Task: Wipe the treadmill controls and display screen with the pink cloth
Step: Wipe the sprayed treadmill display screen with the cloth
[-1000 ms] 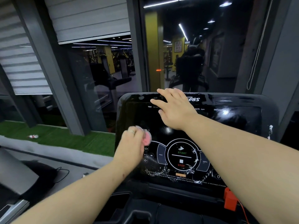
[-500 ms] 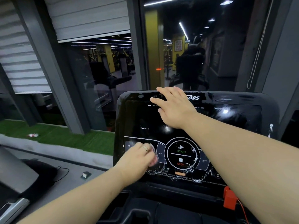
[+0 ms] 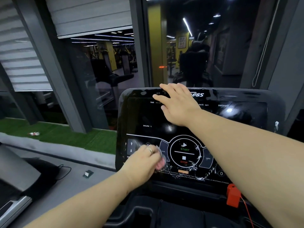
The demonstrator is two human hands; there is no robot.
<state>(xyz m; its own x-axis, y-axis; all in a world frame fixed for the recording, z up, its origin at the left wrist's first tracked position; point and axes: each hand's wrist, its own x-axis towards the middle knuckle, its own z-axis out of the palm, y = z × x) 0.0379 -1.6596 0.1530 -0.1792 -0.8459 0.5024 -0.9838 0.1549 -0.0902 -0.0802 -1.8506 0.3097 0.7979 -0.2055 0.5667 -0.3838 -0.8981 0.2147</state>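
A glossy black treadmill console point(image 3: 243, 116) fills the middle of the view, with a dark display screen above and a round START/STOP control ring point(image 3: 184, 153) below. My left hand point(image 3: 143, 160) grips a bunched pink cloth point(image 3: 160, 163) and presses it on the lower-left controls, just left of the ring. Most of the cloth is hidden under my fingers. My right hand point(image 3: 177, 104) lies flat with straight fingers on the top of the screen, near the upper rim. White smears streak the panel around the ring.
A red safety clip point(image 3: 233, 196) with a cord hangs at the console's lower right. Dark cup trays sit below the panel. Glass and grey pillars stand right behind the console. Green turf and a neighbouring treadmill's edge point(image 3: 14, 203) lie to the left.
My left hand with the cloth has slid down from the mid-left of the screen to the lower-left buttons. My right hand has stayed on the top of the screen.
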